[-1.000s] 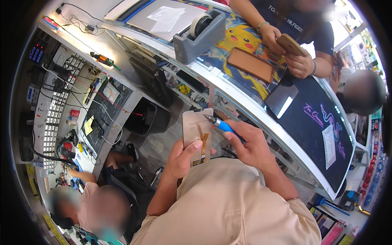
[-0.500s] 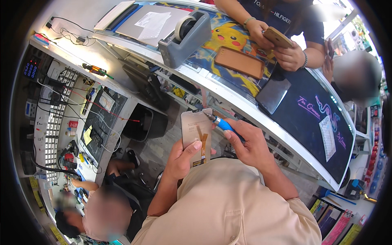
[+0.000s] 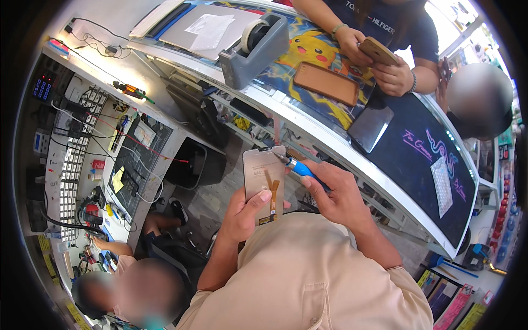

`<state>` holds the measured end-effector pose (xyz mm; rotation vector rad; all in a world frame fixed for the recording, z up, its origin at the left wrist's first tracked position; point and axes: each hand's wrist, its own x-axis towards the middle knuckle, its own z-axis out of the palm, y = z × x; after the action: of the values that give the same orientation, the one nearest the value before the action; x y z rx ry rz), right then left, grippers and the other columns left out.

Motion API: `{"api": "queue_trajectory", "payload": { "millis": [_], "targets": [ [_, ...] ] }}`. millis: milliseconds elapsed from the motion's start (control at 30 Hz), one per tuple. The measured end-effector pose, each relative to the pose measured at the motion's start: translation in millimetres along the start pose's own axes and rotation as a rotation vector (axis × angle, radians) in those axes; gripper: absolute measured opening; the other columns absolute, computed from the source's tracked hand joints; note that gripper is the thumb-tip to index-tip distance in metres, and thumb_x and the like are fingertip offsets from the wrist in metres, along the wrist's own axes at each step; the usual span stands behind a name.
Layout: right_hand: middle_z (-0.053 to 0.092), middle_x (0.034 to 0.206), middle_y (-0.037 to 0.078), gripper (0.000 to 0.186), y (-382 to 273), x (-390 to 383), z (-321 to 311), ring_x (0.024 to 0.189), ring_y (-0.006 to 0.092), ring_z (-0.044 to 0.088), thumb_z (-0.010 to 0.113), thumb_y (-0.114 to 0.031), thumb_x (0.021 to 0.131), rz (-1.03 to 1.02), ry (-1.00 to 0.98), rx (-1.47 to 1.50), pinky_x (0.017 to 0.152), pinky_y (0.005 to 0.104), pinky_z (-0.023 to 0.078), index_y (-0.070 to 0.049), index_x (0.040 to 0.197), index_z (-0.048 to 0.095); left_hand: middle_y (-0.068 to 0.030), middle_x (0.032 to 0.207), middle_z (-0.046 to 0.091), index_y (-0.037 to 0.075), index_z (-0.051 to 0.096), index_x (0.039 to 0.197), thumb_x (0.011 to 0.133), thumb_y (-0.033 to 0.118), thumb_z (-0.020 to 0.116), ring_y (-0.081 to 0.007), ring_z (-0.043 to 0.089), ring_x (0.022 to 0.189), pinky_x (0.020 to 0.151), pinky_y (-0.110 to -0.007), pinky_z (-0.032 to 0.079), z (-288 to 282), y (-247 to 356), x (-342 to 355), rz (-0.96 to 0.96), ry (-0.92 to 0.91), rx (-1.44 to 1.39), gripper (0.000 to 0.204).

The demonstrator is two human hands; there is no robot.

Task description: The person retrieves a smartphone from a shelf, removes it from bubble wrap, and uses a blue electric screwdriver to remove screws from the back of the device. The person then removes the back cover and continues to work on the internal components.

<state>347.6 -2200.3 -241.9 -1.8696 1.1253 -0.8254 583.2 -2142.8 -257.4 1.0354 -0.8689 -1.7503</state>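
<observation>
My left hand [image 3: 243, 215] is closed round a phone screen panel [image 3: 260, 176], thumb on its face and fingers behind it. The panel is upright, its greyish-beige back toward me, with a notch at the top edge and an orange-brown flex cable [image 3: 273, 199] low down. My right hand [image 3: 342, 199] grips a pen-like blue-handled tool [image 3: 300, 168] between thumb and fingers. Its dark metal tip points at the panel's upper right edge; whether it touches I cannot tell.
Across the white-edged counter [image 3: 324, 144], a person holds a gold phone [image 3: 378, 51]. On it are a brown phone case [image 3: 325, 83], a dark phone [image 3: 372, 127] and a tape dispenser [image 3: 254, 55]. A seated person [image 3: 118, 250] works at the left bench [image 3: 144, 212]; a black bin [image 3: 192, 165] stands beside it.
Both hands, the panel and the tool hold nearly the same pose; the tool tip shifts very slightly. The surroundings shift a little in view, and the seated person's head has moved.
</observation>
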Motion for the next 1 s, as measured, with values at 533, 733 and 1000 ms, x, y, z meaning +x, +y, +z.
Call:
{"api": "queue_trajectory", "payload": {
  "millis": [533, 733, 1000],
  "targets": [
    [0.067, 0.087, 0.016, 0.029, -5.1, 1.8, 1.6, 0.074, 0.0321, 0.066, 0.068, -0.018, 0.103, 0.014, -0.043, 0.01, 0.069, 0.0387, 0.053, -0.005, 0.129, 0.072, -0.0117, 0.123, 0.071, -0.003, 0.059, 0.143, 0.111, 0.027, 0.053, -0.0211, 0.074, 0.103, 0.089, -0.036, 0.059, -3.9, 0.5, -4.3, -0.002, 0.02, -0.018, 0.044],
    [0.068, 0.087, 0.016, 0.029, -4.0, 1.4, 3.5, 0.073, 0.031, 0.066, 0.067, -0.018, 0.103, 0.01, -0.031, 0.022, 0.069, 0.0383, 0.053, -0.005, 0.128, 0.072, -0.0119, 0.124, 0.071, -0.004, 0.059, 0.143, 0.111, 0.027, 0.054, -0.021, 0.074, 0.103, 0.089, -0.035, 0.059, -4.6, 0.6, -3.2, 0.021, 0.01, 0.006, 0.045],
    [0.067, 0.086, 0.016, 0.028, -4.3, 1.9, 2.9, 0.073, 0.0313, 0.065, 0.068, -0.018, 0.103, -0.001, -0.035, 0.017, 0.068, 0.038, 0.053, -0.005, 0.127, 0.072, -0.0124, 0.12, 0.073, -0.004, 0.06, 0.141, 0.111, 0.027, 0.054, -0.0211, 0.074, 0.103, 0.089, -0.035, 0.059, -3.4, 1.3, -5.3, 0.013, 0.017, 0.022, 0.044]
  ]
}}
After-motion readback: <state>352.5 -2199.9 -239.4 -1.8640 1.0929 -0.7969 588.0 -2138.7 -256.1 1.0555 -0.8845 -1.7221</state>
